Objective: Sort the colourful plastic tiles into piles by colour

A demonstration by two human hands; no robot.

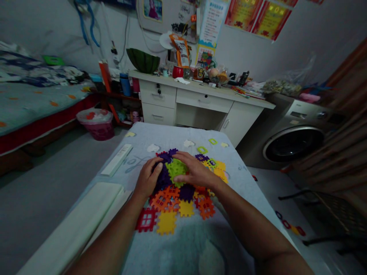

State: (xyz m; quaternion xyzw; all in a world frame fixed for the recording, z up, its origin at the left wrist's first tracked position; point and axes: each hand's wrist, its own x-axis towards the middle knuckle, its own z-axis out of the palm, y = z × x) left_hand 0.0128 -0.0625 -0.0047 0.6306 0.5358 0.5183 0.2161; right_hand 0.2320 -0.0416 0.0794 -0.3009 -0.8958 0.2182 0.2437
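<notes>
A heap of toothed plastic interlocking tiles lies on the cloth-covered table (186, 248). My left hand (147, 178) curls around dark purple interlocking tiles (164, 178) at the heap's left side, partly hiding them. Over a lime-green interlocking tile (177, 170) is my right hand (196, 172), its thumb and fingers gripping opposite edges. Toward me lie orange window tiles (163, 199), a red window tile (146, 220) and yellow tiles (166, 223). More yellow tiles (220, 171) show beyond my right wrist.
Green frame pieces (202, 149) lie toward the table's far end. A long white box (117, 160) rests along the left edge, near a larger white panel (77, 225). Beyond stand a white desk (159, 97), a washing machine (286, 130) and a pink bin (99, 128).
</notes>
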